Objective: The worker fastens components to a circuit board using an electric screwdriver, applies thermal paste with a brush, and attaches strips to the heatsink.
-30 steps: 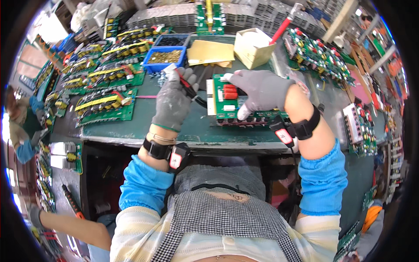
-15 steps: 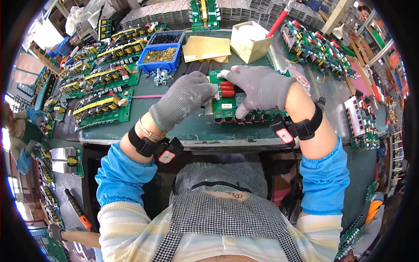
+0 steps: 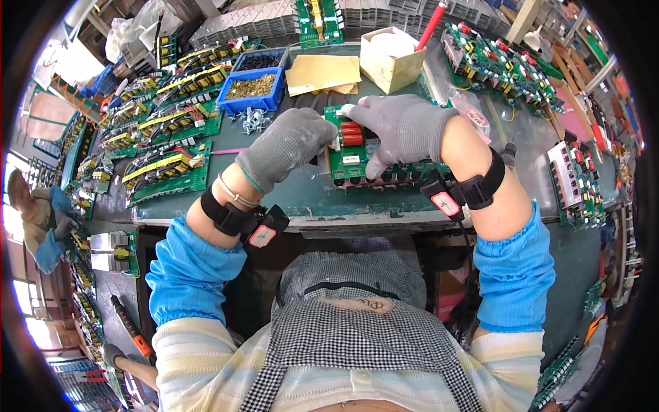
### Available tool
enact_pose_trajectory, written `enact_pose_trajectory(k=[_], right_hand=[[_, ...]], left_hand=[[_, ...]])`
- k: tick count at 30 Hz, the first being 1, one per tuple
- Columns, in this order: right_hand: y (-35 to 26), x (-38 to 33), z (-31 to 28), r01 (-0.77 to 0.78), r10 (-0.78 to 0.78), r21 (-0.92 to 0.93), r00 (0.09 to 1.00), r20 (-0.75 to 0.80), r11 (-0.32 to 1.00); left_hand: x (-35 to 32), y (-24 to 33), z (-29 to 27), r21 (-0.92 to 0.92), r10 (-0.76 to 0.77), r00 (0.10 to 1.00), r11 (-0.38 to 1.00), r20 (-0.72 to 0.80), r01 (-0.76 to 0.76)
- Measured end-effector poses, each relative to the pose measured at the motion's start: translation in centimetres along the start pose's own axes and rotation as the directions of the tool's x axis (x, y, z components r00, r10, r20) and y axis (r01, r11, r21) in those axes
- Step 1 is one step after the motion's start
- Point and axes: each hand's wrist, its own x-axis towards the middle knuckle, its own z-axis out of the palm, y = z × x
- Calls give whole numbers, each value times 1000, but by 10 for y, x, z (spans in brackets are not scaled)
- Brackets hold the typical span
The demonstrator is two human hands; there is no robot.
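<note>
A green circuit board lies on the bench in front of me, with red block-shaped parts standing near its left side. My right hand, in a grey glove, spans the board from above, thumb toward the near side and fingers toward the far side, gripping it. At the board's left edge, beside the red parts, my gloved left hand is closed in a pinch. Something small and whitish shows at its fingertips; I cannot make out what it is. The right hand hides much of the board.
Left of the hands are loose screws, a blue bin of small brass-coloured parts, and rows of boards. Beyond lie yellow paper sheets and a box with a red-handled tool. More boards stand right; a co-worker's hand shows far left.
The whole view has shifted slightly. My left fingertips stay at the board's left edge, and my right hand keeps its hold across the board. The co-worker at far left has moved a little.
</note>
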Motion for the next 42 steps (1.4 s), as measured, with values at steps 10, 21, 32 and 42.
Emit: enact_pose_trajectory(k=[10,21,32,42], right_hand=[[-4,1,-6,-42,43,-6,997,61,999],[-1,2,-5,-44,44,0,994,98,999],[1,-5,-6,-41,38,57,998,55,998],[15,-18,23,-15,35,153,991,-128,988]], left_hand=[[1,2,-3,-122,-13,1000,992,-8,12],[19,2,2,16,-7,989,1000,146,5],[23,26,-20,163,-337,922,937,189,309],[18,47,-34,-150,-544,832,818,109,555]])
